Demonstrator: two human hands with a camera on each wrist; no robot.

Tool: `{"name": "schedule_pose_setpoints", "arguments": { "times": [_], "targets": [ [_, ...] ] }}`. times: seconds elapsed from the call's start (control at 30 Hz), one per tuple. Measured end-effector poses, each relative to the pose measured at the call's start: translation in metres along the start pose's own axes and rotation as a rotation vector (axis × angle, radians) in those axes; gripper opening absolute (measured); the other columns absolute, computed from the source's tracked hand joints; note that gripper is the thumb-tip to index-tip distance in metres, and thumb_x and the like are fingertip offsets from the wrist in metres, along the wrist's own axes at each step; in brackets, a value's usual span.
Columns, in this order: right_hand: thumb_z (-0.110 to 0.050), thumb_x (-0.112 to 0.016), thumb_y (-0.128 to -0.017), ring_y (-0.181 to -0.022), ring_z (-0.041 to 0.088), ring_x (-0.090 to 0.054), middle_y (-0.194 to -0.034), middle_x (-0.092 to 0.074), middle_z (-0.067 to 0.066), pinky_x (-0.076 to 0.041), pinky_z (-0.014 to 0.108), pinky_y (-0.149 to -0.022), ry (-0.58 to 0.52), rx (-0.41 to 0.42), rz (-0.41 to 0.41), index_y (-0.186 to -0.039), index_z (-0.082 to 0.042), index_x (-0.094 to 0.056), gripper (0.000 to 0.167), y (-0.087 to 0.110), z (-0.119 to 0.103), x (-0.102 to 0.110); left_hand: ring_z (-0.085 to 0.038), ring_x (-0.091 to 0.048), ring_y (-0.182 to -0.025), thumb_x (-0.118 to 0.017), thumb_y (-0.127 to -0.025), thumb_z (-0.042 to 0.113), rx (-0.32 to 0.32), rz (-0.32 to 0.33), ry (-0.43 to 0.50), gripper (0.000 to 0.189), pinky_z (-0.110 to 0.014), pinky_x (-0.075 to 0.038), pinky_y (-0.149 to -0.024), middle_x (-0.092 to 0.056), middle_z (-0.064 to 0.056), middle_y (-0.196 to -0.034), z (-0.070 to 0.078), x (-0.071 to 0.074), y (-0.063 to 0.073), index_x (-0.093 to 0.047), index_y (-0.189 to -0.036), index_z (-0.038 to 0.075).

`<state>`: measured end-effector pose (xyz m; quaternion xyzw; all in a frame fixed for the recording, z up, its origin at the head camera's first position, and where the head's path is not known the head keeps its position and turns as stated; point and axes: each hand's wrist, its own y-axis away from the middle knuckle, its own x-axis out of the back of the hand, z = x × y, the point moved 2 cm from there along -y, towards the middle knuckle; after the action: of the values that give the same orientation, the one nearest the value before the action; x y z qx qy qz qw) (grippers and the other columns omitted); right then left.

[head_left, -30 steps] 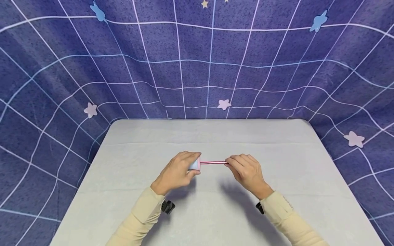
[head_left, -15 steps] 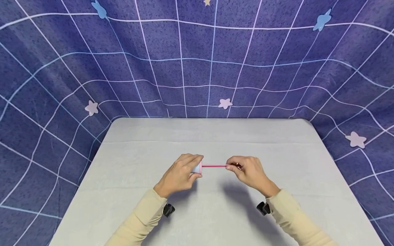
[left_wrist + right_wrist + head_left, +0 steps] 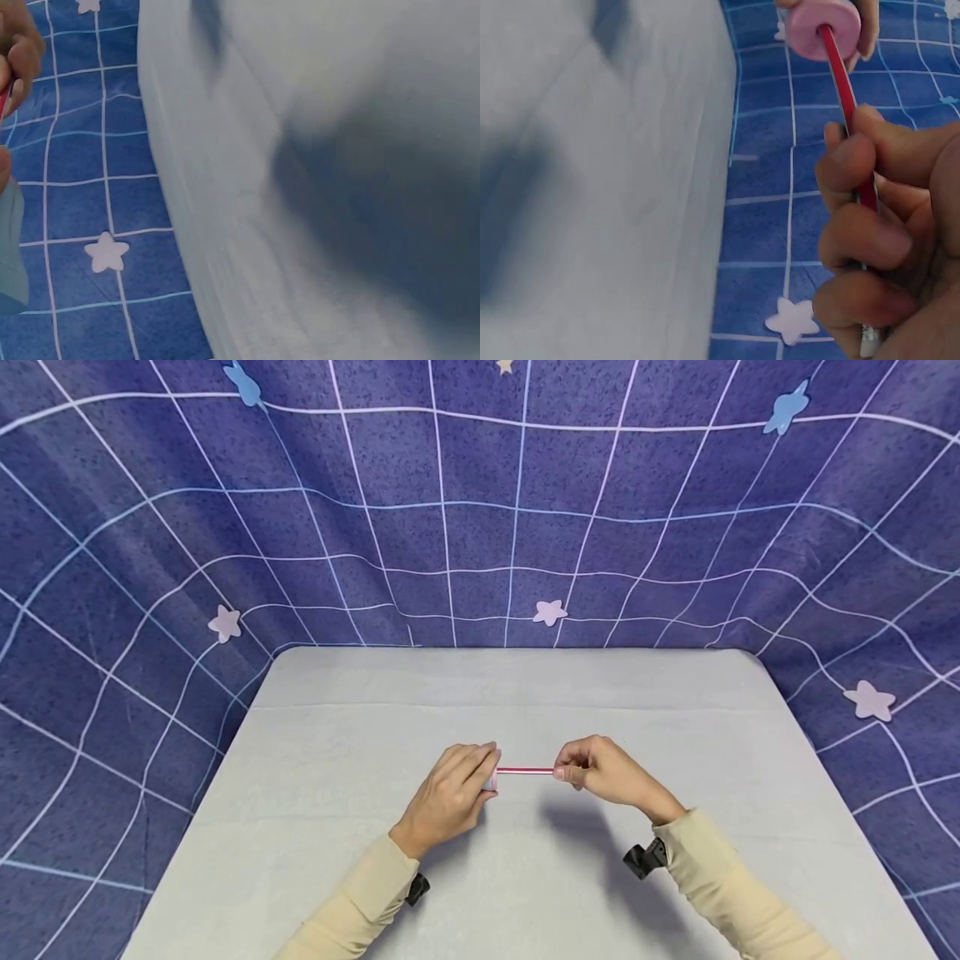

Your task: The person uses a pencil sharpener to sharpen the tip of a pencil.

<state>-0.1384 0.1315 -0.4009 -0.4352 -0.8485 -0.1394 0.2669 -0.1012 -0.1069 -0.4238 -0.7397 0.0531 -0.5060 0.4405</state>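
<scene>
My left hand (image 3: 450, 789) grips a light-blue pencil sharpener (image 3: 10, 262) with a pink round end, mostly covered by the fingers in the head view. In the right wrist view, the pink face of the sharpener (image 3: 804, 34) has a central hole with a red striped pencil (image 3: 841, 79) stuck in it. My right hand (image 3: 611, 770) pinches this pencil between thumb and curled fingers, a short way from the sharpener. The pencil's pale rear end (image 3: 869, 341) shows below the fingers. In the head view the pencil (image 3: 525, 770) lies level between both hands, above the table. Its tip is hidden.
A white cloth-covered table (image 3: 517, 693) spreads beneath the hands, which cast shadows on it. Behind and at both sides hangs a blue curtain (image 3: 480, 543) with grid lines and stars. Small black cameras (image 3: 645, 858) sit at the wrists.
My right hand has rolled about the pencil, so its thumb and curled fingers now show from above. My left hand, still round the sharpener, has shifted slightly right and nearer the body.
</scene>
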Motion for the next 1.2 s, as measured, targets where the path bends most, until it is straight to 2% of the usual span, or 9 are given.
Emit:
{"name": "schedule_pose_setpoints", "arguments": {
  "times": [0.13,0.23,0.3,0.4,0.67,0.8,0.93,1.07,1.2],
  "targets": [
    [-0.013,-0.065,-0.088,-0.053,0.002,-0.047,-0.063,-0.058,-0.008,-0.038,0.019,-0.048,0.112,0.006,0.042,-0.082,-0.012,-0.068,0.007,0.001,0.003,-0.002,-0.028,-0.063,-0.098,-0.06,-0.092,0.022,0.019,-0.036,0.007,0.036,-0.037,-0.05,-0.09,-0.066,-0.018,-0.111,-0.001,-0.001,0.0,-0.062,-0.113,-0.007],
    [-0.016,-0.067,-0.087,-0.053,0.0,-0.047,-0.067,-0.061,-0.01,-0.04,0.02,-0.05,0.191,0.027,0.117,-0.085,-0.014,-0.069,0.003,0.003,0.005,-0.007,-0.027,-0.063,-0.101,-0.074,-0.079,0.021,0.058,-0.104,0.016,0.046,-0.036,-0.049,-0.093,-0.066,-0.016,-0.113,-0.005,0.001,-0.004,-0.062,-0.116,-0.005],
    [-0.019,-0.071,-0.084,-0.055,-0.001,-0.047,-0.07,-0.064,-0.012,-0.04,0.02,-0.053,0.25,0.05,0.178,-0.087,-0.017,-0.068,0.004,0.004,0.005,-0.01,-0.026,-0.063,-0.102,-0.077,-0.075,0.021,0.088,-0.147,0.028,0.051,-0.036,-0.049,-0.094,-0.066,-0.016,-0.115,-0.007,0.002,-0.006,-0.062,-0.117,-0.005],
    [-0.019,-0.075,-0.08,-0.057,-0.002,-0.047,-0.073,-0.065,-0.012,-0.039,0.019,-0.053,0.335,0.117,0.276,-0.089,-0.019,-0.069,0.012,0.006,0.005,-0.013,-0.026,-0.063,-0.103,-0.078,-0.075,0.022,0.132,-0.199,0.055,0.054,-0.036,-0.049,-0.095,-0.066,-0.015,-0.115,-0.01,0.004,-0.009,-0.062,-0.119,-0.005],
    [-0.011,-0.078,-0.074,-0.063,0.006,-0.058,-0.078,-0.068,-0.007,-0.045,0.022,-0.052,0.508,0.46,0.583,-0.088,-0.014,-0.07,0.016,0.006,0.009,-0.019,-0.026,-0.064,-0.105,-0.076,-0.079,0.023,0.253,-0.317,0.186,0.052,-0.036,-0.049,-0.096,-0.067,-0.015,-0.115,-0.019,0.011,-0.018,-0.062,-0.119,-0.006],
    [-0.02,-0.069,-0.086,-0.066,0.012,-0.062,-0.08,-0.069,-0.005,-0.046,0.028,-0.054,0.571,0.571,0.677,-0.09,-0.011,-0.07,0.009,0.006,0.008,-0.022,-0.027,-0.064,-0.107,-0.074,-0.081,0.022,0.323,-0.403,0.264,0.05,-0.037,-0.05,-0.096,-0.067,-0.016,-0.116,-0.022,0.022,-0.028,-0.061,-0.12,-0.006],
    [-0.023,-0.057,-0.096,-0.066,0.014,-0.062,-0.08,-0.069,-0.001,-0.044,0.028,-0.053,0.652,0.692,0.786,-0.091,-0.009,-0.071,0.021,0.005,0.003,-0.024,-0.027,-0.063,-0.11,-0.072,-0.083,0.021,0.406,-0.483,0.372,0.05,-0.038,-0.049,-0.097,-0.065,-0.017,-0.119,-0.025,0.031,-0.038,-0.059,-0.124,-0.006],
    [-0.019,-0.057,-0.095,-0.064,0.015,-0.061,-0.078,-0.068,0.0,-0.043,0.028,-0.052,0.737,0.806,0.871,-0.089,-0.006,-0.072,0.021,0.004,-0.003,-0.025,-0.017,-0.064,-0.09,-0.069,-0.086,0.019,0.482,-0.553,0.49,0.046,-0.03,-0.054,-0.083,-0.068,-0.011,-0.11,-0.029,0.035,-0.04,-0.059,-0.124,-0.004],
    [-0.017,-0.056,-0.095,-0.06,0.015,-0.059,-0.075,-0.067,-0.001,-0.041,0.026,-0.051,0.801,0.888,0.906,-0.086,-0.005,-0.072,0.021,0.003,-0.005,-0.025,-0.007,-0.053,-0.07,-0.067,-0.087,0.017,0.516,-0.589,0.579,0.037,-0.021,-0.048,-0.065,-0.065,-0.003,-0.089,-0.032,0.037,-0.039,-0.062,-0.119,0.0]
  ]
}}
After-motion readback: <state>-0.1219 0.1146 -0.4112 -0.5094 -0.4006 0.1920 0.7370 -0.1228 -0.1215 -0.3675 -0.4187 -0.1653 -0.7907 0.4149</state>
